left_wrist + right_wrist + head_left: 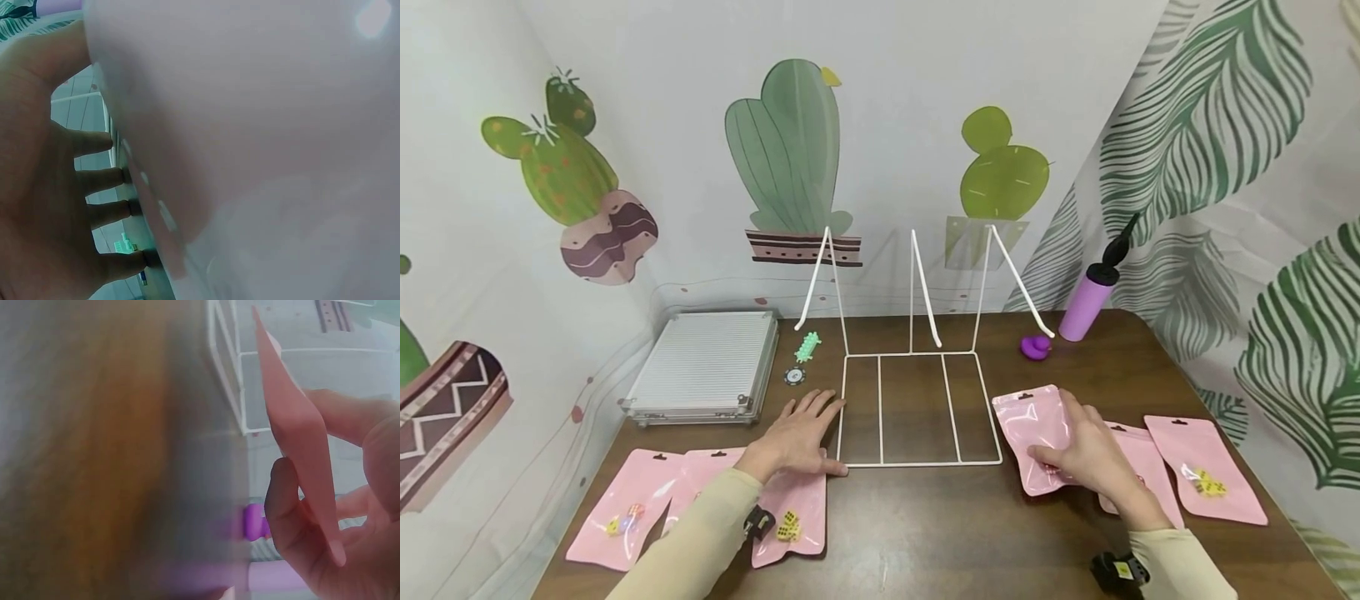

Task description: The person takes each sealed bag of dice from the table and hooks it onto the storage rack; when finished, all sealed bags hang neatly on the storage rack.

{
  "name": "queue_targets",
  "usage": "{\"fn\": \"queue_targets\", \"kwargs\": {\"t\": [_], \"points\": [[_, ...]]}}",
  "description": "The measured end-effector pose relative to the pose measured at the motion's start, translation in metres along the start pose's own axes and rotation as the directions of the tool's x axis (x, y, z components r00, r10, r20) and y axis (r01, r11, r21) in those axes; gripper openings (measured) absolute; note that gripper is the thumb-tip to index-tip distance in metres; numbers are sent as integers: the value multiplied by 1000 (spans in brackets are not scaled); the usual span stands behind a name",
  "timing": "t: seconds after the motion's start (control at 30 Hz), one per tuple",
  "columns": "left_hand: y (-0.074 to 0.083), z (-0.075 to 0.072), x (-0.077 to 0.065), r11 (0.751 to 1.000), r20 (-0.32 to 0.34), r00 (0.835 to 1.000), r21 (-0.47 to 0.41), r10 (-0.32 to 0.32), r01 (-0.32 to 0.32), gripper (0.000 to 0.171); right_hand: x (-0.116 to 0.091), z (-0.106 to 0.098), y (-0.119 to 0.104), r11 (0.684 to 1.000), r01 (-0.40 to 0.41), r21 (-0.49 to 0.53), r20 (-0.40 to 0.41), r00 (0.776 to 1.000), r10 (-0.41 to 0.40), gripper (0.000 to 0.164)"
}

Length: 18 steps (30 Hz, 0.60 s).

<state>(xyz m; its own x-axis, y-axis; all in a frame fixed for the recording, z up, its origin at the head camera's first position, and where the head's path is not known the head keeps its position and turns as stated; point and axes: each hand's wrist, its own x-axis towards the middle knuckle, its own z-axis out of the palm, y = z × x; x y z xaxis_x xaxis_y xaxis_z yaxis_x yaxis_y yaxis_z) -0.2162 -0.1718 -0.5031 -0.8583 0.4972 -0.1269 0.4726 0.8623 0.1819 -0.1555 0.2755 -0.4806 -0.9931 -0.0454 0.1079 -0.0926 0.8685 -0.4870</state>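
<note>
My left hand [796,435] is spread, its fingers by the left side of a white wire rack [925,464] with three upright hooks. Its thumb overlaps the top of a pink zip pouch [805,500] with yellow dice in a clear window. A blurred pale pink surface fills most of the left wrist view beside the straight fingers. On the rack's right, my right hand [1093,458] holds another pink pouch [1030,421] between thumb and fingers. In the right wrist view this pouch [300,437] appears edge-on and bent, raised off the table.
More pink pouches lie at the left [625,492] and right [1213,479]. A ribbed silver case [703,362] stands back left, near a green toy [807,346] and a poker chip [794,376]. Back right are a purple duck [1034,347] and a purple pump [1086,307].
</note>
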Motion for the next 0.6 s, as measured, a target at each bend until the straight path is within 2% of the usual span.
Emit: {"fn": "queue_targets", "kwargs": {"t": [0.47,0.6], "points": [[0,-1,-1,1000,-3,1000,-17,3,-3,113,-3,-20,-23,996,76,43,-148,987,-69,105],[0,-2,0,1000,11,1000,-22,-2,2,114,-6,-27,-31,995,86,59,-170,983,-75,105]]}}
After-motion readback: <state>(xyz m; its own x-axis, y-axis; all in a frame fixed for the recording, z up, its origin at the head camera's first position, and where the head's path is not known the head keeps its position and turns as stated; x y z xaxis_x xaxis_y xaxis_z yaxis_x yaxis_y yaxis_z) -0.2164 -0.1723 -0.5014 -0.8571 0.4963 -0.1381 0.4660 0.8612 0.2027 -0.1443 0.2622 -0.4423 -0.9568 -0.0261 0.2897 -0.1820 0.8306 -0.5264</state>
